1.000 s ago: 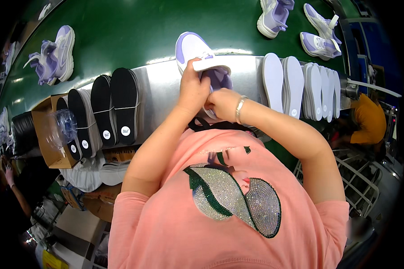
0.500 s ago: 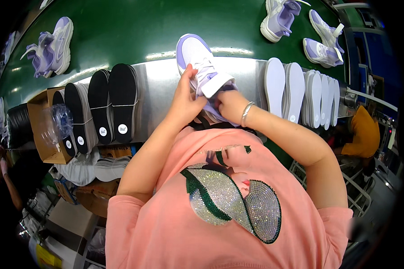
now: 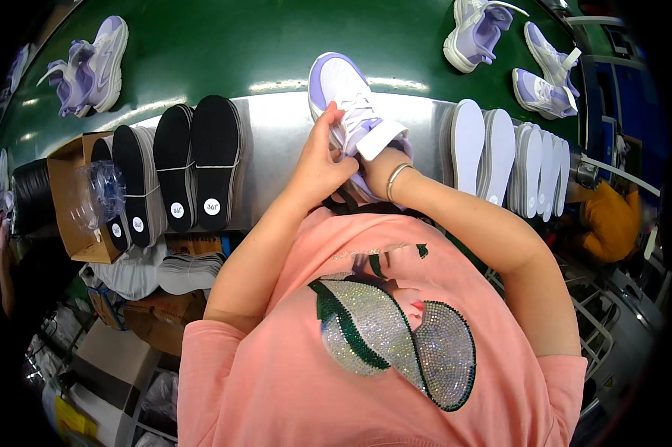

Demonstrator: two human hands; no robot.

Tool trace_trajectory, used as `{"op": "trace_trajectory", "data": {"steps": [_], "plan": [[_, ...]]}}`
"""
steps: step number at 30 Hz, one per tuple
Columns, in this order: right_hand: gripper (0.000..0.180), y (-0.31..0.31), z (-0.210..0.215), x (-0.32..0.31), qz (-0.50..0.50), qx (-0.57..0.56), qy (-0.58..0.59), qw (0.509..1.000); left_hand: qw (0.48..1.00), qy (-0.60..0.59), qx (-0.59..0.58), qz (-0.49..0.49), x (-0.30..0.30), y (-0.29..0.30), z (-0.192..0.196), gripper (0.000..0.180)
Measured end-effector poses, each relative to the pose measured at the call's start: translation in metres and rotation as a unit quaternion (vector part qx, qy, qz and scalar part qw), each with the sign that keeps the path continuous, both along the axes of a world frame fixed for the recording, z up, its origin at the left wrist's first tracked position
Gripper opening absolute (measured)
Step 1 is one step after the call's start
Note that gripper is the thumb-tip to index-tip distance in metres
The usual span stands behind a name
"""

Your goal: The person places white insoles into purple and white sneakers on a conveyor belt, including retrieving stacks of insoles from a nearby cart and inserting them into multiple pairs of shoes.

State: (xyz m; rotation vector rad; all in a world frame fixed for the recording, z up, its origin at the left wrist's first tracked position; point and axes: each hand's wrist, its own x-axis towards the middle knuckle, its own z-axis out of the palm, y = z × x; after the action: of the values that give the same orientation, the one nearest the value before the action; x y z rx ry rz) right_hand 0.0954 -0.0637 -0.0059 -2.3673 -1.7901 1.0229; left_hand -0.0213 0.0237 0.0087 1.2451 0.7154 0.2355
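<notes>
A white and lilac sneaker is in front of my chest, toe pointing away from me. My left hand is closed round its left side, fingers by the laces and thumb near the collar. My right hand, with a silver bangle on the wrist, reaches into the shoe's opening; its fingers are hidden inside, under the white strap. Whether those fingers hold anything cannot be seen. Black insoles stand in stacks to the left, and white insoles in stacks to the right.
A lilac sneaker pair sits at the far left of the green table. More lilac sneakers stand at the far right. Left of the black insoles is a cardboard box with clear plastic. A person in orange is at the right.
My right hand has gone deeper into the shoe; its knuckles showed at the opening before. My left hand keeps its grip. The whole view has shifted slightly.
</notes>
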Motion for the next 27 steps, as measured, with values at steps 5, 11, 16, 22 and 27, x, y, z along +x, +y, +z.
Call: {"op": "trace_trajectory", "data": {"steps": [5, 11, 16, 22, 27], "plan": [[0.028, -0.001, 0.009, 0.006, 0.038, -0.020, 0.029, 0.999, 1.000, -0.002, 0.007, 0.003, 0.000, 0.000, -0.005, 0.079], [0.027, 0.006, 0.020, 0.005, 0.031, -0.094, 0.020, 0.995, 1.000, -0.005, 0.006, -0.001, 0.002, 0.001, -0.004, 0.075], [0.023, -0.003, 0.007, 0.014, 0.090, -0.160, 0.086, 0.979, 1.000, 0.003, 0.016, -0.009, 0.007, -0.002, 0.000, 0.073], [0.025, -0.004, 0.102, 0.051, -0.007, 0.015, 0.151, 0.988, 0.997, 0.011, 0.081, 0.001, 0.006, -0.003, -0.010, 0.068], [0.054, -0.027, 0.077, 0.033, 0.200, -0.137, 0.061, 0.968, 0.995, 0.022, 0.101, 0.000, 0.012, -0.004, -0.010, 0.063]]}}
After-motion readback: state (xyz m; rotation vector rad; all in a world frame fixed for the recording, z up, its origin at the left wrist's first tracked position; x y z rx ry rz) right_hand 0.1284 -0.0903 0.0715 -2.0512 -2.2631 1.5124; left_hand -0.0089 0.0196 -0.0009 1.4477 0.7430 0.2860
